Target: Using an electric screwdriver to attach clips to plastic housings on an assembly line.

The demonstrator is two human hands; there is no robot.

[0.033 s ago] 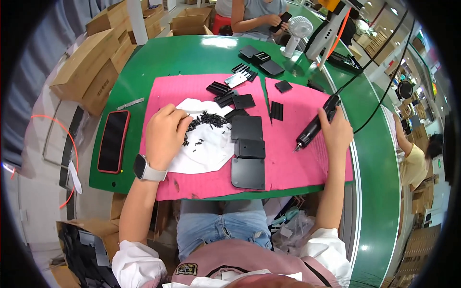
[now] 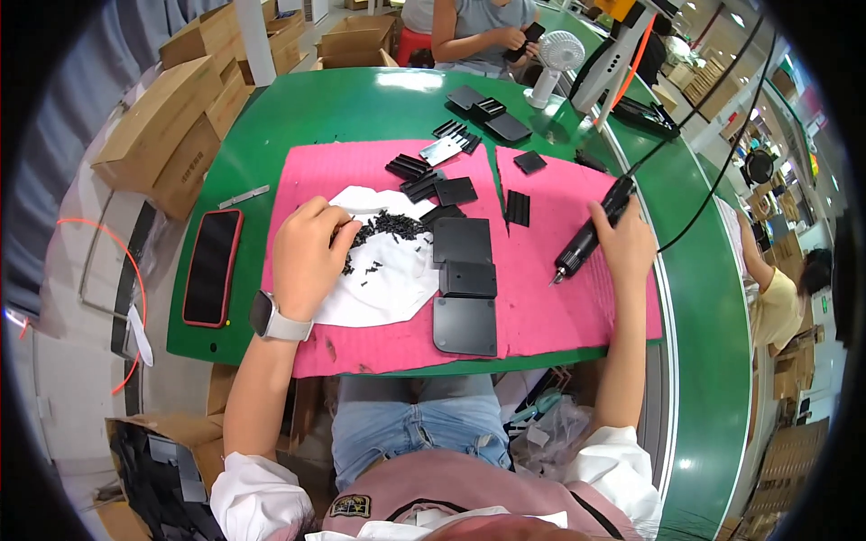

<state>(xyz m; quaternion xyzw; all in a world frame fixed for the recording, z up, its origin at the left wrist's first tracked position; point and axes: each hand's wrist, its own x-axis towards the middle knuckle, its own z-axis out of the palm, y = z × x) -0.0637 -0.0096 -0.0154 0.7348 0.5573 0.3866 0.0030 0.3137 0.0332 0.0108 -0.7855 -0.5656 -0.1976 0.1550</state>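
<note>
My left hand [image 2: 308,252] is at the left edge of a heap of small black screws [image 2: 394,225], thumb and fingers drawn together; whatever they pinch is hidden. The screws lie on a white cloth [image 2: 392,293]. My right hand [image 2: 633,242] grips a black electric screwdriver [image 2: 579,249], its bit pointing down and left over the pink mat [image 2: 550,316]. Between my hands lies a black plastic casing [image 2: 465,326], with a flat panel at its far end and a raised block in the middle.
Ribbed and flat black parts [image 2: 456,190] lie beyond the casing. A red-cased phone [image 2: 213,268] and a metal strip [image 2: 244,196] lie left on the green table [image 2: 316,108]. A small white fan [image 2: 560,54] stands far right; a person [image 2: 492,36] sits opposite. The screwdriver's cable [image 2: 699,104] runs up right.
</note>
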